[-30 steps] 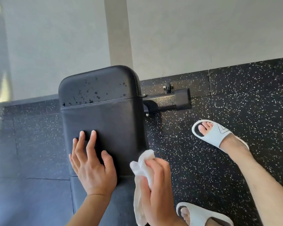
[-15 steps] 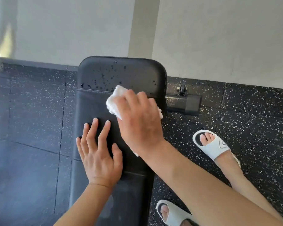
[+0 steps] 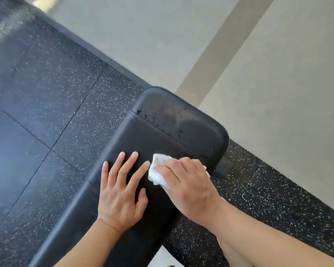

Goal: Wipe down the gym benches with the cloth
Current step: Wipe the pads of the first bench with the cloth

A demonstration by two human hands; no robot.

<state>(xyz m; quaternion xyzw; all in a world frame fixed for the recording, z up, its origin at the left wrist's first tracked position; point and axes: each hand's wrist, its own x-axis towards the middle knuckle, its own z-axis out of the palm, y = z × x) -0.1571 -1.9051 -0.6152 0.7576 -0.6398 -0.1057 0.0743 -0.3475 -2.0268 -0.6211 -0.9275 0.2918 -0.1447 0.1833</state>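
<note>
A black padded gym bench (image 3: 143, 135) runs from the bottom left up to the wall, its far end speckled with wet droplets. My left hand (image 3: 121, 191) lies flat on the pad with fingers spread. My right hand (image 3: 189, 185) presses a crumpled white cloth (image 3: 158, 170) onto the pad just right of my left fingertips, below the seam. Most of the cloth is hidden under my right hand.
Black rubber floor tiles with white flecks (image 3: 46, 112) surround the bench. A pale wall (image 3: 278, 83) rises right behind the bench's far end. A black frame piece (image 3: 225, 167) sticks out on the bench's right side. A white sandal (image 3: 162, 257) shows at the bottom edge.
My right hand brought the cloth from beside the bench up onto the pad, then drew it back toward me to just below the seam. The view has tilted. My left hand stays flat.
</note>
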